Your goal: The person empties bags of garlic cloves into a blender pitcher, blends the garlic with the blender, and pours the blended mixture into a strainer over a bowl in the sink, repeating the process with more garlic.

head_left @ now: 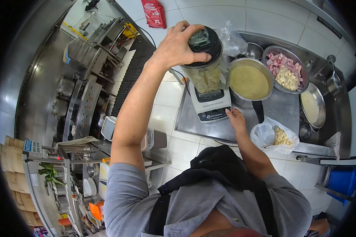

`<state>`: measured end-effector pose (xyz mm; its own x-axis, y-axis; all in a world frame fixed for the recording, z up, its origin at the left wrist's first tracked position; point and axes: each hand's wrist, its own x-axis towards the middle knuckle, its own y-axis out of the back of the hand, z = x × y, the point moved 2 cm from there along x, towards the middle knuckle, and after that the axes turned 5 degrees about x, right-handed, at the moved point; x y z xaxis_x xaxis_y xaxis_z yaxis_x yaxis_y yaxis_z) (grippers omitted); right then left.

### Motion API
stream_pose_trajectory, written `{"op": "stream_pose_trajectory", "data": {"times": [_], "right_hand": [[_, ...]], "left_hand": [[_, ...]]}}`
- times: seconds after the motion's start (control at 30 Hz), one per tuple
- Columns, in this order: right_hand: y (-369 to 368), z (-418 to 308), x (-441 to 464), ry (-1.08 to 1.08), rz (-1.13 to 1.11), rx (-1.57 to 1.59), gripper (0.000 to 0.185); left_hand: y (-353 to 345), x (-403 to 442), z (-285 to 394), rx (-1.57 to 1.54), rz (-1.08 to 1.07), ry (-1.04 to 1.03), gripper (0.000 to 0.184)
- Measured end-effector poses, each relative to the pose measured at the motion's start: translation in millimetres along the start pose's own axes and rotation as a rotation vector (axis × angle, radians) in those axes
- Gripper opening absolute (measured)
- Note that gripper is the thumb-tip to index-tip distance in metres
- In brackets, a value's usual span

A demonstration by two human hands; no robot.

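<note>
My left hand [182, 45] is wrapped over the black blender lid [214, 46], its fingers curled round the clear cap in the middle. Below it, the clear blender jug [203, 77] holds pale chunks and sits upright on the white blender base [209, 103]. At the right end of the base's dark front panel, my right hand [236, 118] has its thumb and fingertips closed on the control, which they mostly cover. Close to the jug's right side stands a pot [251, 81] of yellowish liquid, its black handle [258, 111] pointing towards me beside my right hand.
Right of the pot is a metal bowl [302, 65] of raw meat pieces and pale cloves. A plastic bag [275, 136] of similar cloves lies at the steel counter's front edge. A colander [313, 104] with pale grains sits in the sink. Another clear bag [232, 39] is behind.
</note>
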<state>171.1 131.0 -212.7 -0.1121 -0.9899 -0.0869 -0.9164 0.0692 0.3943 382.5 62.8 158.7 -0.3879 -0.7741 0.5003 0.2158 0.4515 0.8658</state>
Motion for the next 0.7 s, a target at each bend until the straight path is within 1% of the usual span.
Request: {"op": "stream_pose_trajectory", "data": {"times": [0.07, 0.1, 0.17, 0.2, 0.23, 0.3, 0.33, 0.4, 0.43, 0.53, 0.63, 0.7], "right_hand": [[1, 1, 4, 0.01, -0.124, 0.123, 0.061], [-3, 5, 6, -0.006, -0.121, 0.132, 0.061], [-7, 13, 8, 0.094, -0.036, 0.149, 0.064], [1, 3, 6, 0.08, -0.076, 0.115, 0.065], [8, -10, 3, 0.056, -0.123, 0.081, 0.067], [5, 2, 10, -0.002, -0.192, 0.111, 0.07], [1, 8, 11, -0.025, -0.198, 0.107, 0.07], [-4, 10, 11, -0.03, -0.11, 0.12, 0.072], [-6, 8, 9, -0.038, -0.109, 0.12, 0.072], [-5, 4, 9, -0.063, -0.105, 0.119, 0.071], [-5, 4, 18, -0.04, -0.14, 0.058, 0.071], [-7, 2, 21, 0.002, -0.143, 0.015, 0.067]], "left_hand": [[-7, -2, 0, -0.027, 0.038, 0.011, 0.08], [-9, -2, 0, -0.03, 0.023, 0.003, 0.08], [-14, -5, 0, -0.046, 0.097, -0.011, 0.081], [-15, -3, -1, -0.094, 0.05, -0.001, 0.081], [-15, -6, 1, -0.028, 0.125, -0.023, 0.079], [-4, -10, 13, -0.027, 0.016, 0.0, 0.083], [-2, -11, 15, -0.058, 0.012, 0.055, 0.082], [-4, -12, 14, -0.051, 0.004, 0.082, 0.082], [-4, -11, 15, -0.04, 0.004, 0.106, 0.082], [-2, -9, 18, -0.124, -0.005, 0.066, 0.081], [-2, -9, 17, -0.1, 0.007, 0.058, 0.08], [-1, -9, 20, -0.125, -0.013, 0.071, 0.08]]}}
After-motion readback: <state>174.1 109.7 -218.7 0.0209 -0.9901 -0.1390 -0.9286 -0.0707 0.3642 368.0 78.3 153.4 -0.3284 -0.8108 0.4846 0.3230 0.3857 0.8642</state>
